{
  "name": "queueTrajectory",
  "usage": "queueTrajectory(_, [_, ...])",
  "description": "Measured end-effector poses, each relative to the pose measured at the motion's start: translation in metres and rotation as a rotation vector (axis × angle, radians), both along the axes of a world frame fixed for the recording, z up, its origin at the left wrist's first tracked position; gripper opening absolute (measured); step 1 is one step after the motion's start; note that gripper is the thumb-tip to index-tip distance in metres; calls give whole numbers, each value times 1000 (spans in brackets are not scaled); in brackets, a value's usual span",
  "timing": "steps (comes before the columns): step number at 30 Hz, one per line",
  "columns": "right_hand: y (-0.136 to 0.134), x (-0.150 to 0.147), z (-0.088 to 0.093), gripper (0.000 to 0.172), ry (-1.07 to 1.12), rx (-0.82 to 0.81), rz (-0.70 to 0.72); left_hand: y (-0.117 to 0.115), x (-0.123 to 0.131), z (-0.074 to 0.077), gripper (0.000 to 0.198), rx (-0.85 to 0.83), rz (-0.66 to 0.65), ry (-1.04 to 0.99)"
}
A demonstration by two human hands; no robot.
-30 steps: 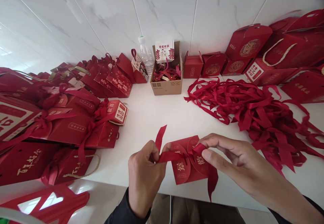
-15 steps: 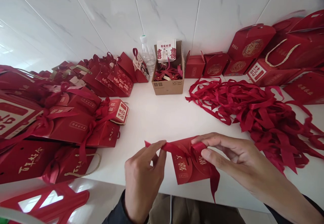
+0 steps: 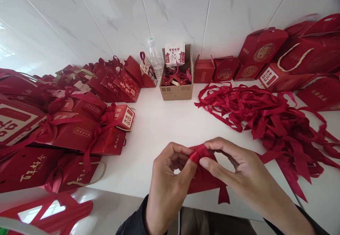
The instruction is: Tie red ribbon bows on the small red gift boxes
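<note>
Pinching a ribbon from both sides above a small red box

The red ribbon (image 3: 199, 152) runs as a short, glossy band from the left hand (image 3: 170, 182) to the right hand (image 3: 236, 171), directly over the far part of the red box (image 3: 205, 183). Its long axis goes from side to side with a slight tilt, the right end lying a little farther from the person. Neither hand is clearly nearer: the fingertips face each other closely, with the band between them.

The left thumb and forefinger press together on one end of the band; the right thumb and forefinger pinch the other. Any knot under these fingers is hidden, so how the ribbon crosses there cannot be told.

The box sits below the grip, by the near edge of the white table (image 3: 162, 125), between the two hands. Fingers cover much of it, so its own long axis is hard to judge. A loose end (image 3: 223, 195) hangs past its near right corner, on the right hand's side, apart from the fingers.

Beyond the right hand lies a heap of ribbons (image 3: 265, 111); a cardboard carton (image 3: 176, 94) stands straight ahead, by the wall.
</note>
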State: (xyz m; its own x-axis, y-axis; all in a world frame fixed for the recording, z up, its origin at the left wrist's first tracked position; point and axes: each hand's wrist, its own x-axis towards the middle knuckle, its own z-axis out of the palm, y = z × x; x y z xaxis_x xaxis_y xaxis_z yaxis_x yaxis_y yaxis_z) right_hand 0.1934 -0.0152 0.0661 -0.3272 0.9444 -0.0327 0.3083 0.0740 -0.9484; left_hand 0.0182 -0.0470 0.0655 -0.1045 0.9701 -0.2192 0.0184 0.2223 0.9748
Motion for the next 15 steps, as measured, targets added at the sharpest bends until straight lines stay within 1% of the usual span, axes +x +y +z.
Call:
queueTrajectory(2, [-1, -1, 1, 13, 11, 22, 7, 1, -2, 1, 19, -20, -28, -49])
queueTrajectory(5, [-3, 0, 2, 17, 30, -12, 3, 0, -5, 4, 16, 11, -125, -76])
queueTrajectory(6, [-3, 0, 2, 18, 33, -20, -2, -1, -6, 4, 16, 35, -154, -45])
queueTrajectory(8, [-3, 0, 1, 19, 36, -24, -10, -3, -6, 5, 20, 96, -184, 78])
queueTrajectory(10, [-3, 0, 1, 20, 42, -48, -15, -3, -3, 4, 21, 149, -175, 214])
queueTrajectory(11, [-3, 0, 1, 21, 50, -67, -15, -3, -1, 3, 18, 170, -159, 260])
queueTrajectory(13, [-3, 1, 2, 23, 76, -103, -16, -2, 2, 0, 13, 207, -111, 312])
queueTrajectory(15, [-4, 3, 3, 28, 104, -124, -23, -1, 4, -3, 16, 259, -55, 349])
